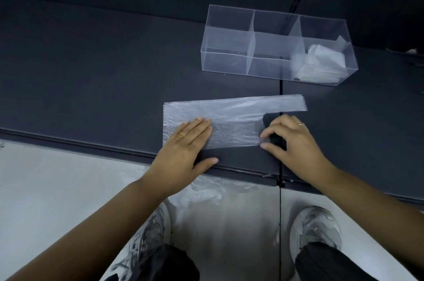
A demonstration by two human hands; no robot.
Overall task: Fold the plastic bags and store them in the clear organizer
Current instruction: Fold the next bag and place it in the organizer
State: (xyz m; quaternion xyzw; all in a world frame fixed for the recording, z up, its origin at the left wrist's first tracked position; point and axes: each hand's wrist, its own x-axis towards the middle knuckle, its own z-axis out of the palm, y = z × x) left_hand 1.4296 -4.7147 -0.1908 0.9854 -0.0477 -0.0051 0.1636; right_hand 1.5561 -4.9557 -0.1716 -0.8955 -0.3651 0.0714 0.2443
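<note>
A clear plastic bag lies flattened on the dark table, its far handle strip stretching right. My left hand rests flat on the bag's near left part, fingers spread. My right hand is curled at the bag's near right end, fingertips pinching the near handle. The clear organizer stands behind the bag, split into several compartments. Folded white bags fill its right end compartment; the other compartments look bare.
The dark table has a seam running front to back near my right hand. More loose plastic bags lie on the pale floor under the table's front edge, beside my shoes.
</note>
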